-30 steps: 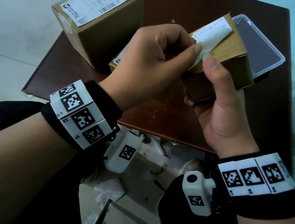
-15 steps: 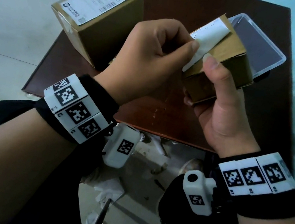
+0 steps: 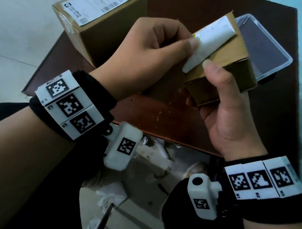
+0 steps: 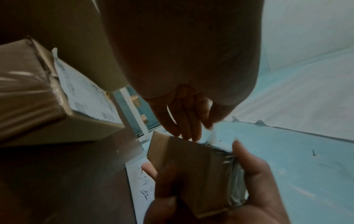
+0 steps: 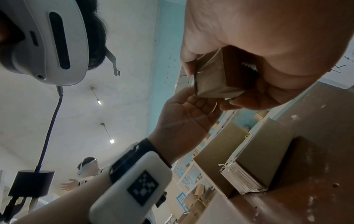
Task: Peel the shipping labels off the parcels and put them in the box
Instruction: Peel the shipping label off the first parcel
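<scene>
— While right hand (image 3: 222,112) grasps small parcel (image 3: 226,66), where is its label (image 3: 206,44)?
— Half peeled, pinched by left hand (image 3: 148,55) just above right thumb. Plastic box (image 3: 282,57) behind grip; second parcel (image 3: 99,21) left.

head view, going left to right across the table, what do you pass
labelled cardboard parcel → left hand pinching the half-peeled white label → small parcel gripped in the right hand → clear plastic box at the table's right edge
</scene>
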Available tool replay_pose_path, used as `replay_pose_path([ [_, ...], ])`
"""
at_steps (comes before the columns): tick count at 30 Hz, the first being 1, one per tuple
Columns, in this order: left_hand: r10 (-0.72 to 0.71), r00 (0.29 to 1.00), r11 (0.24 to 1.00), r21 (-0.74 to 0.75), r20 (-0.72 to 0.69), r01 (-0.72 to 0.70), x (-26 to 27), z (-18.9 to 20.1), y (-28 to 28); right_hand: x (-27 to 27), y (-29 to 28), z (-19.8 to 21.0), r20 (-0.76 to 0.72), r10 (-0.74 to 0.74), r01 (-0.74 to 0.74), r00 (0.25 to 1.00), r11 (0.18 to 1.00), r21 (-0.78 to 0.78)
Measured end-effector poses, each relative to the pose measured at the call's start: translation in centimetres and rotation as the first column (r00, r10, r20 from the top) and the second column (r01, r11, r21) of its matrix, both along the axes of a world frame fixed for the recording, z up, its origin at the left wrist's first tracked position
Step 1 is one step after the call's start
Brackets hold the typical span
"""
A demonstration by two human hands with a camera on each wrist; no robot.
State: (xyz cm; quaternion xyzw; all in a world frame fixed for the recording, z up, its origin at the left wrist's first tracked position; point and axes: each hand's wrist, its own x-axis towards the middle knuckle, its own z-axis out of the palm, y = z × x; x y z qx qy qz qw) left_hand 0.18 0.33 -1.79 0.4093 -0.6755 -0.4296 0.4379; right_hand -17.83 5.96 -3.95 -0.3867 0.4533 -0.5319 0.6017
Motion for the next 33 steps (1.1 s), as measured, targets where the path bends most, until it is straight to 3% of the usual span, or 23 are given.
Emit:
replay_pose_path([
  [2,0.008,0.979,0.979,0.200,-0.205,0.034,-0.5,0.5,0.2,0.0,-0.2,-0.4,-0.036,-0.037,0.036,0.999,0.999,-0.017],
  [4,0.028,0.966,0.958,0.283,-0.257,0.047,-1.0,0.6,0.3,0.0,-0.5,-0.9,-0.105,-0.078,0.071,0.991,0.995,-0.066],
  [8,0.036,0.996,0.992,0.120,-0.078,-0.026,-0.9,-0.4,0.1,0.4,-0.2,-1.6,-0.327,-0.106,0.061,0.939,0.987,-0.146],
  [10,0.068,0.998,0.997,0.047,-0.011,-0.067,-0.7,-0.7,-0.1,0.5,0.0,-1.9,-0.349,-0.093,0.040,0.932,0.987,-0.156],
  [14,0.079,0.995,0.997,-0.023,0.064,-0.078,-0.5,-0.6,-0.2,0.3,-0.3,-1.3,-0.213,0.016,-0.030,0.977,0.998,-0.064],
  [20,0.047,0.966,0.986,-0.166,0.253,-0.004,-0.2,-1.2,-0.2,-0.2,-0.8,-0.6,-0.054,-0.029,0.034,0.998,0.994,0.100],
  [23,0.071,0.966,0.974,-0.227,0.248,-0.013,-0.2,-1.3,-0.2,-0.4,-0.7,0.1,0.115,-0.061,0.042,0.991,0.987,0.154],
  [26,0.032,0.975,0.974,-0.227,0.220,0.019,0.0,-1.2,-0.3,-0.9,-0.7,0.3,0.192,-0.003,-0.022,0.981,0.992,0.128],
  [29,0.000,0.966,0.973,-0.224,0.259,0.060,-0.2,-1.5,-0.1,-0.9,-0.8,0.5,0.196,-0.013,-0.013,0.980,0.991,0.132],
  [33,-0.034,0.945,0.949,-0.286,0.326,0.133,-0.8,-2.0,0.2,0.0,-1.1,0.0,0.099,-0.201,0.184,0.975,0.970,0.157],
])
